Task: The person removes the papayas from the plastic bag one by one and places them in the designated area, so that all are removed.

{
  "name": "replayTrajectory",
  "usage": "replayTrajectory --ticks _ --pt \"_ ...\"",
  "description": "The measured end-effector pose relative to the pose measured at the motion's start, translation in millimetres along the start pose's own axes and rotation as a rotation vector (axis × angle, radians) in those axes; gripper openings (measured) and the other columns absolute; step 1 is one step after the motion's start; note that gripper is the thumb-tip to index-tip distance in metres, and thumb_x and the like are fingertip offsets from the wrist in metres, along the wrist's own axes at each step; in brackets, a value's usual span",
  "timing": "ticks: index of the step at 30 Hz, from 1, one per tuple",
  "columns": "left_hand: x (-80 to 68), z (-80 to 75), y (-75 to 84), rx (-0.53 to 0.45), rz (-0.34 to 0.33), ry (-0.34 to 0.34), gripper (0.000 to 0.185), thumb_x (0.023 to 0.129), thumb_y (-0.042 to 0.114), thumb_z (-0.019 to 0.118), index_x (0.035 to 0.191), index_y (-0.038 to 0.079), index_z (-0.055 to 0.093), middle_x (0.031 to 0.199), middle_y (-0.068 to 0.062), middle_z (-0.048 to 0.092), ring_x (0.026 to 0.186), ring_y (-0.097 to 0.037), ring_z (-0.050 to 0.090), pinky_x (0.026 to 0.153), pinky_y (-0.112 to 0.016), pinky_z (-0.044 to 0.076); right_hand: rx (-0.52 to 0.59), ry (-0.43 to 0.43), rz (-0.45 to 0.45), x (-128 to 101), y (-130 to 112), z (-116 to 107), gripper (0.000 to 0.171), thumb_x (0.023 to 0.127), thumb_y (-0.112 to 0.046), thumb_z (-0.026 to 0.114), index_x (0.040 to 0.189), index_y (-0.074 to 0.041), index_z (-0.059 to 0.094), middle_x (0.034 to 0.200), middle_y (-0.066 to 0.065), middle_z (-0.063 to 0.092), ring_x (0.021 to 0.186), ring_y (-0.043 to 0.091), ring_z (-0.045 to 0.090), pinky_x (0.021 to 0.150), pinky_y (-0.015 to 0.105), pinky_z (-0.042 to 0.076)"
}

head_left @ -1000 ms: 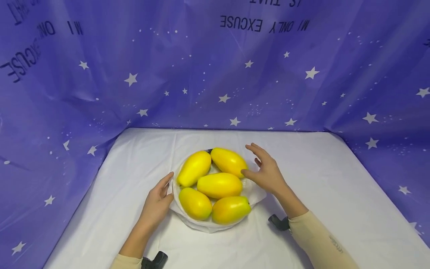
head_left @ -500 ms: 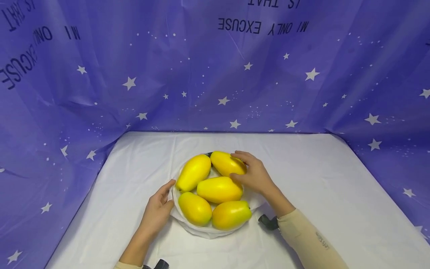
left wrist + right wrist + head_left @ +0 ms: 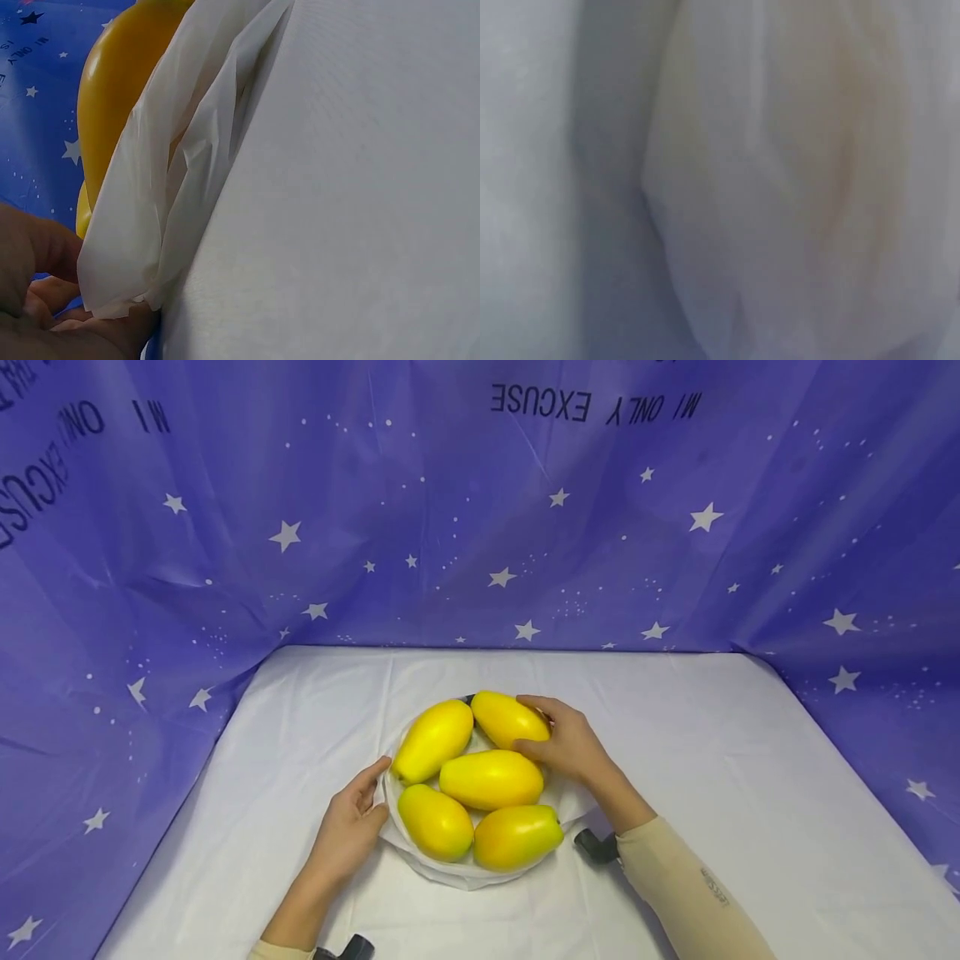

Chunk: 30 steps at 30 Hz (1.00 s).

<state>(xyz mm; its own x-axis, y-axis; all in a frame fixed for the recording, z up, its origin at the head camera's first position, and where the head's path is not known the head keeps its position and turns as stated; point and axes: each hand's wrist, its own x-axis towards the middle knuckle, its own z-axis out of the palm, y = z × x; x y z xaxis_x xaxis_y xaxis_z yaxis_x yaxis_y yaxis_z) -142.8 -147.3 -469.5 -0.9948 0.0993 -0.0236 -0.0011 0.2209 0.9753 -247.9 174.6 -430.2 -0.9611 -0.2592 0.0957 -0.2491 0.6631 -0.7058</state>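
Note:
Several yellow oval fruits lie on a round plate (image 3: pixel 465 878) lined with white paper, at the middle of the table in the head view. My right hand (image 3: pixel 536 727) grips the back right fruit (image 3: pixel 501 717), fingers over its top and thumb on its near side. My left hand (image 3: pixel 371 793) holds the plate's left rim, thumb on top beside the front left fruit (image 3: pixel 435 821). The left wrist view shows curled fingers (image 3: pixel 37 255) at the edge of the white paper (image 3: pixel 172 172), with a yellow fruit (image 3: pixel 120 82) behind it. The right wrist view is a blur of white and pale yellow.
A white cloth (image 3: pixel 712 752) covers the table, also seen as the tablecloth (image 3: pixel 360 187) beside the paper. A purple backdrop (image 3: pixel 480 527) with white stars walls in the back and both sides. Black wrist mounts (image 3: pixel 596 846) sit by my forearms.
My right hand moved left from beside the plate onto the back right fruit and closed round it. The left hand stayed at the plate's rim.

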Motion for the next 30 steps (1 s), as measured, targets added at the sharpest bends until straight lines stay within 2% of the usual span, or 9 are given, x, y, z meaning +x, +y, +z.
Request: replayTrajectory --ticks 7,15,22,30 --pt "1.2 -1.9 -0.4 -0.015 0.007 -0.001 0.063 0.091 -0.01 0.043 0.151 0.006 0.032 0.157 -0.011 0.024 0.142 -0.019 0.023 0.11 -0.027 0.024 0.005 0.015 0.038 5.4 -0.7 1.7 0.069 0.074 -0.036 0.082 0.137 -0.025 0.056 0.129 0.002 0.06 0.107 0.023 0.059 0.093 0.044 0.051" --pt "-0.2 -2.0 0.3 -0.018 -0.006 -0.01 0.064 0.091 -0.009 0.044 0.152 0.007 0.031 0.158 -0.009 0.024 0.142 -0.02 0.024 0.11 -0.03 0.025 0.017 0.046 0.061 2.0 1.6 4.6 0.067 0.072 -0.035 0.081 0.134 -0.026 0.058 0.129 -0.001 0.061 0.108 0.021 0.059 0.092 0.043 0.052" --pt "-0.3 -1.3 -0.3 -0.011 -0.002 0.0 0.065 0.09 -0.011 0.043 0.151 0.005 0.032 0.157 -0.01 0.025 0.142 -0.02 0.025 0.109 -0.027 0.026 0.032 0.075 0.057 -4.9 -3.7 -4.5 0.065 0.071 -0.036 0.082 0.132 -0.027 0.06 0.126 0.001 0.061 0.112 0.027 0.057 0.09 0.046 0.052" --pt "-0.8 -2.3 0.4 -0.004 -0.009 -0.005 0.064 0.091 -0.009 0.044 0.152 0.006 0.032 0.157 -0.01 0.025 0.142 -0.02 0.025 0.109 -0.028 0.026 0.074 0.125 0.053 -9.7 -8.4 -17.7 0.064 0.069 -0.035 0.085 0.129 -0.028 0.062 0.124 -0.003 0.061 0.109 0.026 0.055 0.082 0.043 0.055"
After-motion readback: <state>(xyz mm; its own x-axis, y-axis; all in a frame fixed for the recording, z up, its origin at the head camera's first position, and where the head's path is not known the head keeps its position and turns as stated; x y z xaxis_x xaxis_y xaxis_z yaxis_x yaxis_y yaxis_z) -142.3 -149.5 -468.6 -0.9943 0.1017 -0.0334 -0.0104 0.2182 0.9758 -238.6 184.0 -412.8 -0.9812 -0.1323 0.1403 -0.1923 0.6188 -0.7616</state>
